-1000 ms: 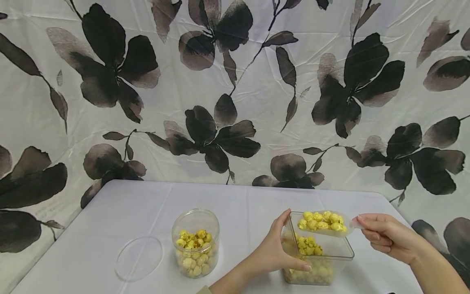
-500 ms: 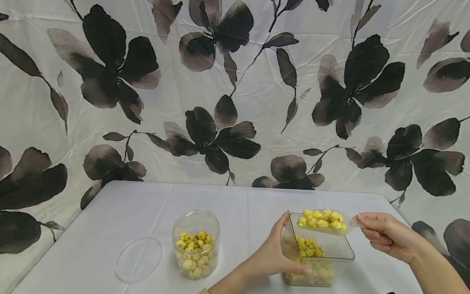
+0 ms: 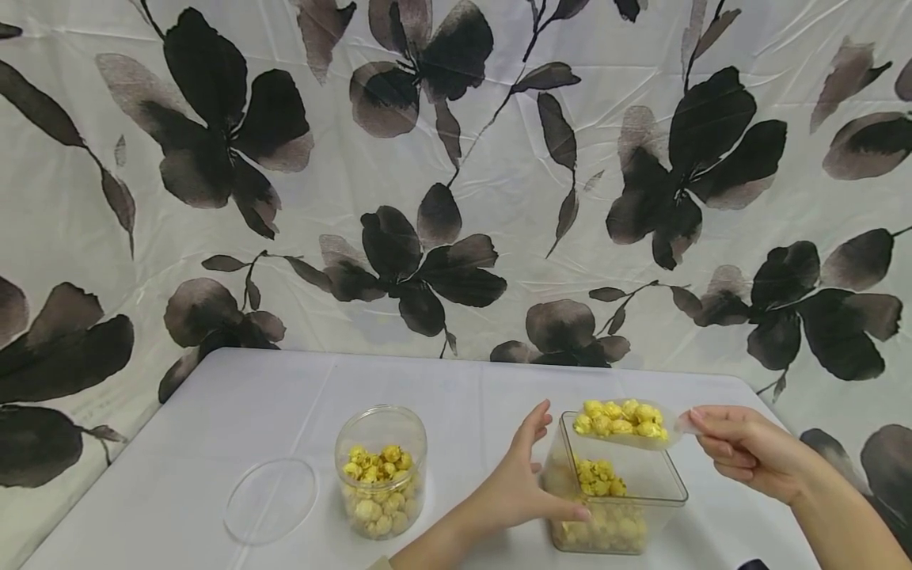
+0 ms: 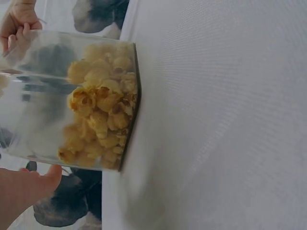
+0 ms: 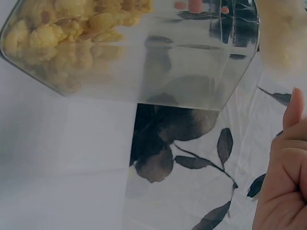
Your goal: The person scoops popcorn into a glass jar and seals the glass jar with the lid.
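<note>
My right hand (image 3: 748, 451) pinches the handle of a translucent scoop (image 3: 674, 434) heaped with yellow popcorn (image 3: 620, 419). The scoop hangs over the mouth of a clear square container (image 3: 641, 501), which has more popcorn at its bottom. Beside that container's left wall is my left hand (image 3: 509, 495), fingers and thumb spread apart. Its thumb lies by the near side; whether it touches is unclear. In the right wrist view the loaded scoop (image 5: 283, 36) is blurred, above the right hand (image 5: 283, 177). The left wrist view shows the container (image 4: 43, 120) upright on the table.
To the left stands a round clear jar (image 3: 381, 427), partly filled with popcorn. A clear round lid (image 3: 271, 502) lies flat beside it on the white-covered table (image 3: 178, 443). Part of a dark object (image 3: 753, 565) shows at the bottom edge. A floral cloth (image 3: 456, 324) hangs behind.
My left hand's fingers have come away from the container's wall and spread out. The loaded scoop has shifted slightly up and left. More of the dark object shows at the bottom edge.
</note>
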A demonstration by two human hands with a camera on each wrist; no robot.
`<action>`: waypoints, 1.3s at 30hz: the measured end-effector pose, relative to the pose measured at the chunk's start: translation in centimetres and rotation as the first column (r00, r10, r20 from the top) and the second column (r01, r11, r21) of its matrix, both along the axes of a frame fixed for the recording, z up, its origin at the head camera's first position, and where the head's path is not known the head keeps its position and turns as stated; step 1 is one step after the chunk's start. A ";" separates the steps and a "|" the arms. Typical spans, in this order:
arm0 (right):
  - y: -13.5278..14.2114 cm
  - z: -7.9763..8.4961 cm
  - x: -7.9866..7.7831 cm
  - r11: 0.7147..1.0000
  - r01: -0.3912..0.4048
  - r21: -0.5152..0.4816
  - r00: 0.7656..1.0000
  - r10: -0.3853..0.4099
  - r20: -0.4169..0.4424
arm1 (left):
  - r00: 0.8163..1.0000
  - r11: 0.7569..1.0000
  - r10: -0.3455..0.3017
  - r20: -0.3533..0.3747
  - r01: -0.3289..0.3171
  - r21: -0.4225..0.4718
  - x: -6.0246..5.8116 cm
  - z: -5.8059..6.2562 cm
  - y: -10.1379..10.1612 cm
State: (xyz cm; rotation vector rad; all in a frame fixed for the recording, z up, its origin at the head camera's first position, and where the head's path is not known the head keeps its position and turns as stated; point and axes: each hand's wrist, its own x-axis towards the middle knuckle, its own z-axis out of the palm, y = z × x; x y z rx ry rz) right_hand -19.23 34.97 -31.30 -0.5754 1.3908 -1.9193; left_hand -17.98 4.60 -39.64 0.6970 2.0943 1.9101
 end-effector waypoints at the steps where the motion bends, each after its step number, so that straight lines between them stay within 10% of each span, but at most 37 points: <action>1: 0.0 0.1 0.0 1.000 -0.002 0.000 1.000 0.002 -0.002 | 1.000 1.000 0.002 0.001 -0.002 0.006 0.0 0.1 -0.1; 39: -3.8 2.4 -0.5 0.995 0.083 0.059 0.996 -0.081 -0.046 | 0.992 0.980 0.119 -0.037 -0.111 0.167 2.4 5.3 -6.2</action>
